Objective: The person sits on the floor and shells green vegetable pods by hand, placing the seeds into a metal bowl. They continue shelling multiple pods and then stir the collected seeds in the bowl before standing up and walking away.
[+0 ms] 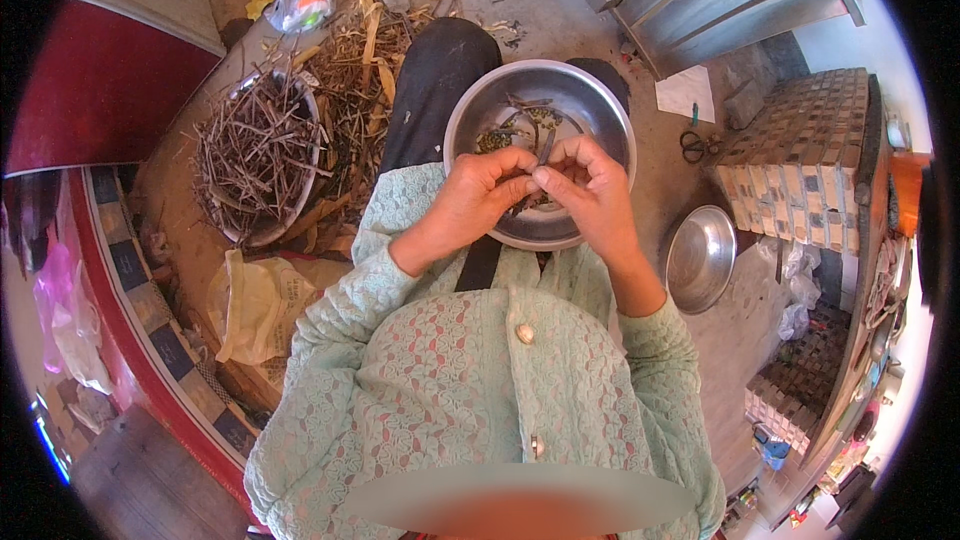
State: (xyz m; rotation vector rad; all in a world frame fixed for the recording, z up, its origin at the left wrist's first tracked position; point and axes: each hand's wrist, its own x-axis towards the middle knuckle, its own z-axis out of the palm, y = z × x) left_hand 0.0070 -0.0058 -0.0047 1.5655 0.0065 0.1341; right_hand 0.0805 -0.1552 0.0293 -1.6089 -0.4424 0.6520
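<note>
On my lap rests a round metal bowl (463, 105) holding small green beans (493, 141) and some thin dark pods (533, 102). Over its near half my two hands meet, fingertips pressed together. My left hand (483, 187) is closed in a pinch, thumb against forefinger. My right hand (590, 190) pinches right beside it, thumb tips almost touching. A thin dark pod (547, 146) sticks up between the fingers; its lower end is hidden by them.
At left on the floor stands a basin (316, 155) heaped with dark dry pods (250, 155), beside scattered dry stalks (352, 70). An empty metal basin (700, 258) lies at right, near scissors (694, 147) and a brick structure (795, 155). A pale sack (255, 305) sits at lower left.
</note>
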